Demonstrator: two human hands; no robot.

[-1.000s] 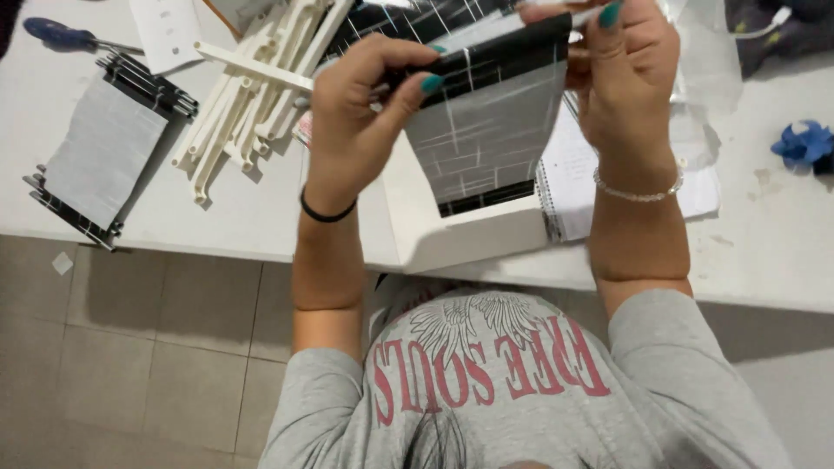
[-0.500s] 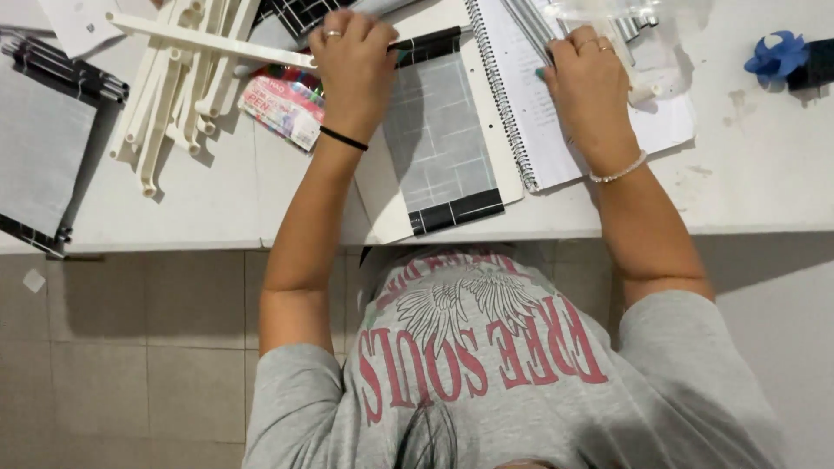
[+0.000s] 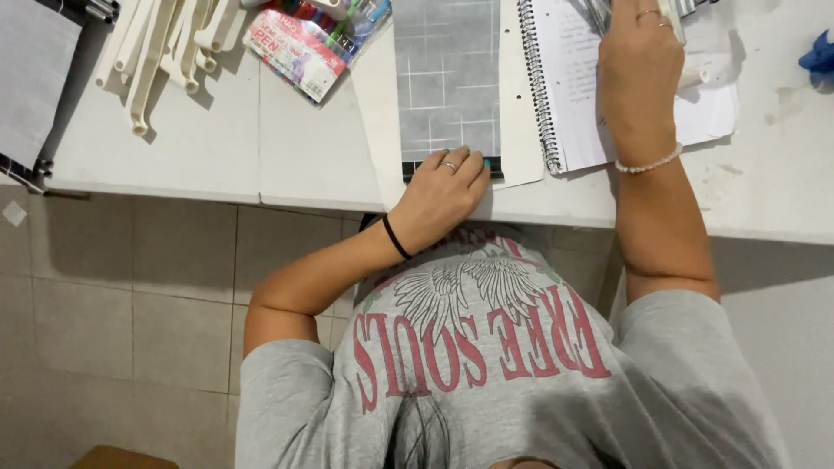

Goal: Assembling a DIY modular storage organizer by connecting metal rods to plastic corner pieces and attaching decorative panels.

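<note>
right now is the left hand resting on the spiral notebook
No, the left hand rests on the grey gridded mat's near edge, beside the notebook.

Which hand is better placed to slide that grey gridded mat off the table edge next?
Left, probably. The left hand already rests on the near black edge of the grey gridded mat at the table rim. The right hand lies farther off, on the spiral notebook.
</note>
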